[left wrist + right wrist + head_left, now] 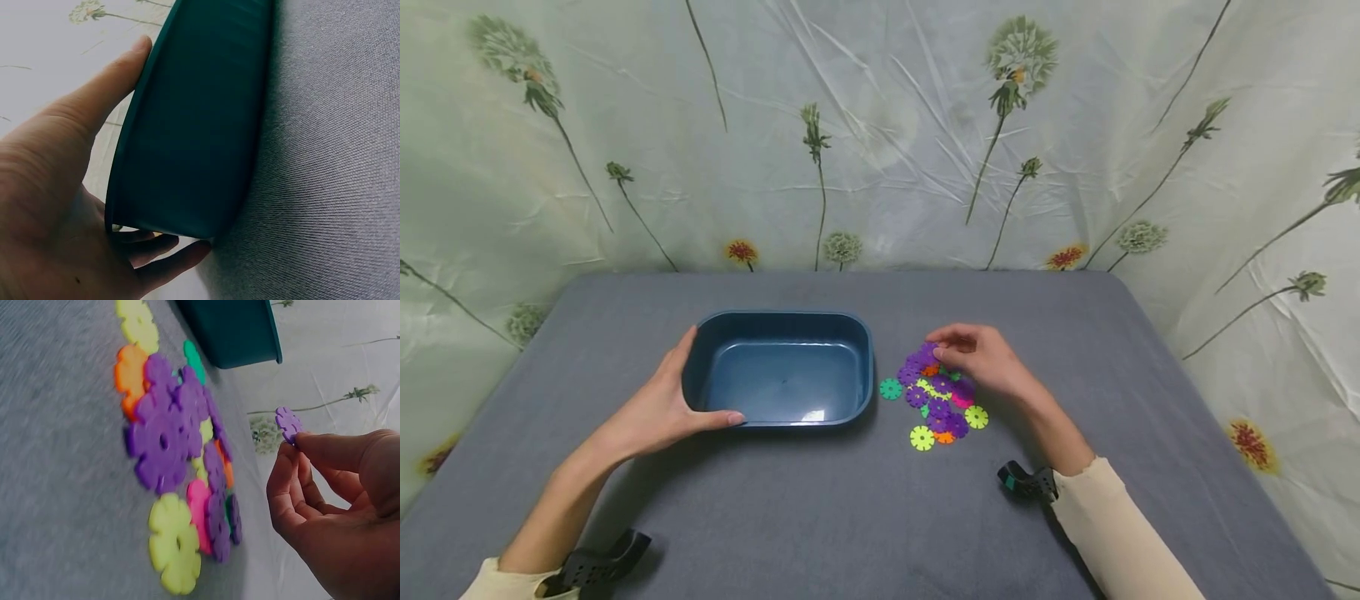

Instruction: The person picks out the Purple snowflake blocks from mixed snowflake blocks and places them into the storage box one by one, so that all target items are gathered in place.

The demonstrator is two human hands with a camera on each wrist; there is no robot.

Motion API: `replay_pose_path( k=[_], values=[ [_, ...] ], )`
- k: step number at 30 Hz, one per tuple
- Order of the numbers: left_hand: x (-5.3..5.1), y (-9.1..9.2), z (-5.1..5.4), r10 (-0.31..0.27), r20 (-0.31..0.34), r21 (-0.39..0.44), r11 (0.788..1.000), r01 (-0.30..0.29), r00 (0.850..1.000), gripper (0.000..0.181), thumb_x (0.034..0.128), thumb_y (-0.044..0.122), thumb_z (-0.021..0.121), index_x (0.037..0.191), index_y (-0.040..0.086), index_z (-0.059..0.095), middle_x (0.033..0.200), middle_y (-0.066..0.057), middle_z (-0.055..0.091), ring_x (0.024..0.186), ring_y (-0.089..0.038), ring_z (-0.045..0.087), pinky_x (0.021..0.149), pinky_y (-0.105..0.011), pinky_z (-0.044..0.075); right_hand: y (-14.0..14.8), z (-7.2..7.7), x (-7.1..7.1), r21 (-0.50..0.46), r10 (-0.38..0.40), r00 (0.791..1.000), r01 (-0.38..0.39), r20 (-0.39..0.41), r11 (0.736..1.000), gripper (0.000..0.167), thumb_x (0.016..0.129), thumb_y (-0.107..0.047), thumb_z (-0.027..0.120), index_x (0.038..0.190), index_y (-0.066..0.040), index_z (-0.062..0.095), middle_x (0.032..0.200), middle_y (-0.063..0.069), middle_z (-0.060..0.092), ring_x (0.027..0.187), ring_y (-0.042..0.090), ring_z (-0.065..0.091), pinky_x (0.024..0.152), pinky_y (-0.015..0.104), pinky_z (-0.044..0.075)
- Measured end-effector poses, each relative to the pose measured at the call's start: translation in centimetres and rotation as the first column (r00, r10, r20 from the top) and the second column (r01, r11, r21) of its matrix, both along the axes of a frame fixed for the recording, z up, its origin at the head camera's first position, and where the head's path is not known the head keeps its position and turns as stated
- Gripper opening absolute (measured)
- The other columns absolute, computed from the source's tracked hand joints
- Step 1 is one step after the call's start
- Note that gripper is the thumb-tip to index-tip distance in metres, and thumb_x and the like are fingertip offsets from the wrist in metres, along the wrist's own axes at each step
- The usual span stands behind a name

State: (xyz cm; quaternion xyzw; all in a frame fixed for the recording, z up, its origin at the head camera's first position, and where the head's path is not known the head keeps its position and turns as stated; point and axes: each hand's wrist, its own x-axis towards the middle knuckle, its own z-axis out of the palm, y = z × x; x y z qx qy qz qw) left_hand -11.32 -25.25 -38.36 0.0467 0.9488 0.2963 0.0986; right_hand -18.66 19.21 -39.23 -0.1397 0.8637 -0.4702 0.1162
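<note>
A blue plastic bin (778, 421) with nothing in it stands left of centre on the table. My left hand (673, 404) holds its left end, thumb along the front rim and fingers round the outer wall, as the left wrist view also shows. To the bin's right lies a loose pile of flower-shaped plastic discs (938, 407) in purple, yellow, orange, green and pink. Above the pile's far side, my right hand (985, 358) pinches a purple disc (287, 425) between thumb and fingertips. The right wrist view shows that disc clear of the pile.
A grey cloth covers the table (850, 517). Behind it hangs a pale curtain (895, 125) printed with dandelions. One green disc (891, 389) lies between the bin and the pile. Black straps with devices (1026, 482) sit at both wrists.
</note>
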Motion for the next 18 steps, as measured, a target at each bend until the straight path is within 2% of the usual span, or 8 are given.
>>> replay_pose_path(
  k=[8, 12, 18],
  values=[
    [0.0, 0.1, 0.1, -0.001, 0.016, 0.006, 1.0, 0.001, 1.0, 0.145, 0.076, 0.055, 0.088, 0.165, 0.006, -0.015, 0.166, -0.043, 0.008, 0.143, -0.067, 0.029, 0.105, -0.08, 0.037, -1.4, 0.4, -0.2, -0.064, -0.011, 0.999, 0.013, 0.03, 0.998, 0.024, 0.103, -0.015, 0.065, 0.125, -0.007, 0.072, 0.111, 0.014, 0.073, 0.101, 0.029, 0.072, 0.084, 0.035, 0.059],
    [0.0, 0.1, 0.1, -0.001, 0.02, 0.012, 1.0, 0.0, 1.0, 0.146, 0.0765, 0.054, 0.088, 0.165, 0.007, -0.017, 0.166, -0.043, 0.006, 0.144, -0.068, 0.028, 0.105, -0.081, 0.036, -2.1, 0.6, -0.4, -0.093, -0.016, 0.999, 0.021, 0.05, 0.995, 0.024, 0.103, -0.017, 0.066, 0.125, -0.01, 0.072, 0.114, 0.012, 0.073, 0.104, 0.024, 0.072, 0.086, 0.038, 0.058],
    [0.1, 0.0, 0.0, 0.004, 0.027, 0.008, 1.0, -0.004, 1.0, 0.147, 0.0765, 0.054, 0.088, 0.165, 0.007, -0.019, 0.166, -0.043, 0.004, 0.145, -0.069, 0.025, 0.106, -0.082, 0.033, -3.4, 0.8, -0.5, -0.147, 0.005, 0.998, 0.005, 0.068, 0.989, 0.026, 0.102, -0.016, 0.068, 0.126, -0.008, 0.072, 0.121, 0.014, 0.073, 0.113, 0.022, 0.073, 0.096, 0.042, 0.059]
  ],
)
